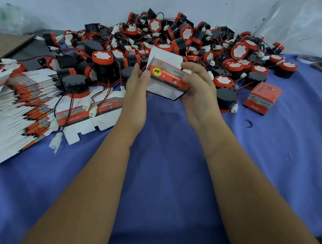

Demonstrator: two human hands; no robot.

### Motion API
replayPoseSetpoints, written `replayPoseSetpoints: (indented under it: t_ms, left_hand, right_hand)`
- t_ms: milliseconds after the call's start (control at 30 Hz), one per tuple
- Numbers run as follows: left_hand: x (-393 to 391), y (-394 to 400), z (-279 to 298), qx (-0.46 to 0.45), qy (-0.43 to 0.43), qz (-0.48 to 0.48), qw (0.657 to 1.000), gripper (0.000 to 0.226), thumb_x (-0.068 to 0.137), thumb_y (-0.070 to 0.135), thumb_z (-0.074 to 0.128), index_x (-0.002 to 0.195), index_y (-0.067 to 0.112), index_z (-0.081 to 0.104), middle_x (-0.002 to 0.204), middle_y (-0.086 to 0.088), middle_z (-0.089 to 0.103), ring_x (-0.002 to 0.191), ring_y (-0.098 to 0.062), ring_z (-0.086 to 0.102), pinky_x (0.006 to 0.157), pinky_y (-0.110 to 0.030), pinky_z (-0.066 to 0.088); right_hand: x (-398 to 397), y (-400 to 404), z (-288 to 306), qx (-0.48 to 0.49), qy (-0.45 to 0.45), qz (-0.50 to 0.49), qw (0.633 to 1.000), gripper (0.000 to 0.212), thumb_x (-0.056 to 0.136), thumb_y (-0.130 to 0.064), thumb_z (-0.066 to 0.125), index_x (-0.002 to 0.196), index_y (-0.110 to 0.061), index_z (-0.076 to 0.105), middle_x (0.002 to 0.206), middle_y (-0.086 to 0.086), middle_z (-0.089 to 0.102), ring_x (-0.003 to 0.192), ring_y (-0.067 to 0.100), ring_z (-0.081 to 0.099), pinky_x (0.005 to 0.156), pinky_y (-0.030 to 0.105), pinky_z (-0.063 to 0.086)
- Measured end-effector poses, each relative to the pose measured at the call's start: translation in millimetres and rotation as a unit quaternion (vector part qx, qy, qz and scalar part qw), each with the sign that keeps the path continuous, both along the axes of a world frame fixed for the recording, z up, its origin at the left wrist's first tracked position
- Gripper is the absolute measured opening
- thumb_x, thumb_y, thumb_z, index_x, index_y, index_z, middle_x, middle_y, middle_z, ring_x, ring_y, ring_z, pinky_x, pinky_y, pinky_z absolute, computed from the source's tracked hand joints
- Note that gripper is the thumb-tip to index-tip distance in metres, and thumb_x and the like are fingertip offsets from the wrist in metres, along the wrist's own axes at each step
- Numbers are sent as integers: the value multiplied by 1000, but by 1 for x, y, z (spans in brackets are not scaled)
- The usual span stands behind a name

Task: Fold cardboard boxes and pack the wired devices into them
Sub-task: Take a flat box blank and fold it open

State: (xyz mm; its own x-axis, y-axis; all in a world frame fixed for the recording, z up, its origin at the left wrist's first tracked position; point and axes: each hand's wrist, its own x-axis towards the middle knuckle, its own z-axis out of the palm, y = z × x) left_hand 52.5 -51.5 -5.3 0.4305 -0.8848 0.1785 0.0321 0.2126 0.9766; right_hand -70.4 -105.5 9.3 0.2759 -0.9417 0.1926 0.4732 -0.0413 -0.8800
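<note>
From the head view, both hands were up over the desk [167,176], which was draped in blue cloth. The left hand [137,89] pinched one end of a half-opened cardboard box [168,76], and the right hand [199,91] curled round the other end. Motion blur hid the flaps, but the step looked like squaring the box up. Next, its end flaps would need tucking before a wired device [102,69] from the heap behind went in. A stack of flat boxes [22,108] lay left and a finished box [262,98] right, with a pale wall [207,3] behind.
</note>
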Motion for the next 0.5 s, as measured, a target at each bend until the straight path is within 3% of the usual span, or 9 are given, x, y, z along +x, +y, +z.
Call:
replayPoseSetpoints:
  t_ms: [33,100,167,267,300,400,467,500]
  left_hand:
    - [2,0,-2,15,42,-37,998,68,84,58,49,144,27,46,140,2,56,128,-14,55,110,-37,41]
    - [4,0,-5,30,-36,-37,998,48,86,53,60,127,28,60,118,8,70,109,-9,66,99,-35,51]
    - [6,-3,-7,32,-86,24,995,44,87,43,70,126,25,60,115,11,70,105,-3,66,97,-32,53]
    - [11,-9,-8,17,-41,101,994,52,87,32,74,132,14,53,118,7,68,107,-4,65,97,-27,52]
    - [12,-10,-8,12,-14,123,992,53,87,29,75,132,12,51,119,5,67,107,-5,65,97,-27,52]
    - [13,-12,-10,0,59,165,984,53,87,25,75,127,16,43,119,5,62,107,-5,63,95,-26,52]
    - [13,-13,-12,-1,76,178,981,56,86,26,76,126,18,38,116,7,59,104,-1,61,88,-19,50]
    - [13,-14,-12,2,79,180,980,58,85,26,77,126,19,36,116,7,59,103,-1,60,86,-18,49]
  right_hand:
    - [0,-1,-1,-26,4,0,1000,34,89,10,48,107,-15,61,121,13,57,102,26,59,74,33,54]
    - [1,-2,-4,-75,39,1,996,45,88,10,53,122,-20,55,134,12,53,117,29,56,89,39,54]
    - [3,-2,-7,-68,77,0,995,44,94,-4,57,133,-24,49,139,5,51,126,21,53,101,36,49]
    - [5,-4,-12,-20,162,-63,985,44,102,-23,50,145,-22,42,136,-8,48,122,5,48,93,12,42]
    - [4,-7,-15,-15,201,-95,975,46,102,-23,49,147,-22,39,138,-8,46,123,5,46,92,11,40]
    - [2,-10,-22,-15,275,-139,951,54,100,-17,51,150,-23,33,140,-10,47,122,5,47,96,21,40]
    - [2,-11,-23,-51,307,-150,938,54,96,-11,52,146,-23,38,115,-23,52,103,0,54,85,21,45]
    - [3,-13,-22,-79,341,-155,924,54,94,-8,52,143,-23,40,110,-22,53,101,6,56,83,27,49]
